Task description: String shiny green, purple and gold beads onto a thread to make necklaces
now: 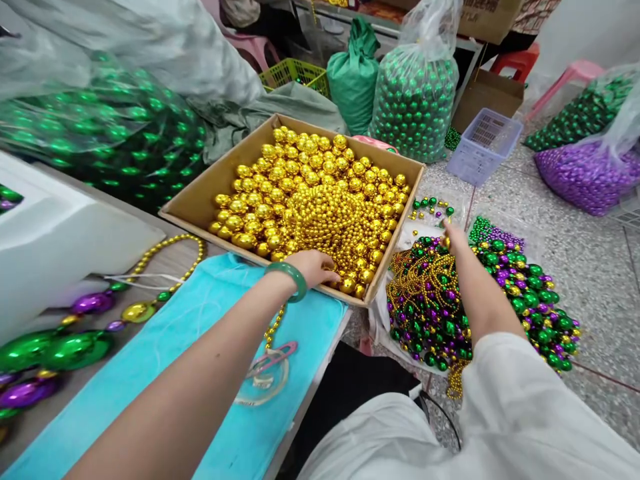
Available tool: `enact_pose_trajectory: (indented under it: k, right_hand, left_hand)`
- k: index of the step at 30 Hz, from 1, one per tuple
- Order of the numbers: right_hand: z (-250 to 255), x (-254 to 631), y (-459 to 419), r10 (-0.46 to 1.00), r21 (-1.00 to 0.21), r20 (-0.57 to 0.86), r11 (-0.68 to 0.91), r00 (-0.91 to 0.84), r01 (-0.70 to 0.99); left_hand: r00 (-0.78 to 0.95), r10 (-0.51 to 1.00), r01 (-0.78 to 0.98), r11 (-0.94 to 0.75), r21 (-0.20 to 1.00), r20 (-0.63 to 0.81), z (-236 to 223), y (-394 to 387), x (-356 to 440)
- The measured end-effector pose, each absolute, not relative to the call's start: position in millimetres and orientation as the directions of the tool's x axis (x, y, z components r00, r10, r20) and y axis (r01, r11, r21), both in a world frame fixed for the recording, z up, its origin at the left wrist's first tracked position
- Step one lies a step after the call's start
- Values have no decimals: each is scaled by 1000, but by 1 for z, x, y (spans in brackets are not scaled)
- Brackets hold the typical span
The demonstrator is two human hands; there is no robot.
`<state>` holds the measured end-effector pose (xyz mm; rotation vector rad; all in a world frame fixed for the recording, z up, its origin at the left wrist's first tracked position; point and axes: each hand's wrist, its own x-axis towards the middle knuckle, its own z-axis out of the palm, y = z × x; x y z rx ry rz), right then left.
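Observation:
My left hand (311,268), with a green bangle at the wrist, is at the front edge of a cardboard box (200,193) filled with gold beads (325,213). Its fingers are curled, and what they hold is hidden. A gold bead string (273,328) emerges from under that wrist and runs down to a pink clip (275,358) on the turquoise cloth (215,293). Off to the right, my right hand (454,239) is closed above a heap of green, purple and gold bead strings (430,300); a gold bead shows at its fingers.
Big green and purple bead necklaces (83,347) lie at the left. A clear bag of green beads (415,93), a tied green sack (354,80) and a lilac basket (483,147) stand behind the box. A bag of purple beads (585,170) rests on the speckled floor.

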<state>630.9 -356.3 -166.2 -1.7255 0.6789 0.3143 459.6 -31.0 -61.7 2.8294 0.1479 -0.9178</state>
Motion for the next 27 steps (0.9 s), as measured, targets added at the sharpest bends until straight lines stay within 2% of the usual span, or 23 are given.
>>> enact_pose_trajectory:
  k: [4,9,15,16,18,20,21,23,25,27]
  right_hand:
    - [-160,683,-367,-312,-862,-445,-105,840,-496]
    - [-158,669,-370,-301,-914,-340,-116,891,-388]
    - [-118,645,-365,-168,-951,-205,-197,964,-237]
    - [-107,639,-360,-123,-955,-149,-238,981,-174]
    - [-81,622,-342,89,-903,99,-410,991,127]
    - [-55,599,-314,411,-691,342,-499,845,523]
    - [-45,586,-298,593,-587,336,-476,732,655]
    - [-31,562,-261,829,-432,134,-444,543,785]
    - [-28,541,-225,884,-267,-132,-467,448,843]
    - [-33,525,-196,837,-107,-329,-493,437,863]
  left_hand:
    - [791,-18,126,-973,192,-611,-66,-41,468]
    - [791,-96,93,-957,274,-604,-75,-63,469]
    - [812,-63,124,-953,276,-580,-75,-64,473]
    - [827,-44,141,-949,281,-561,-72,-59,473]
    - [855,20,226,-914,338,-518,-62,-49,472]
    - [858,72,368,-777,510,-509,-49,-39,465]
    - [853,76,436,-649,624,-517,-43,-35,460]
    - [850,36,512,-297,806,-526,-32,-28,445]
    - [858,-19,513,45,857,-513,-25,-25,427]
    - [860,-41,497,296,816,-509,-22,-22,408]
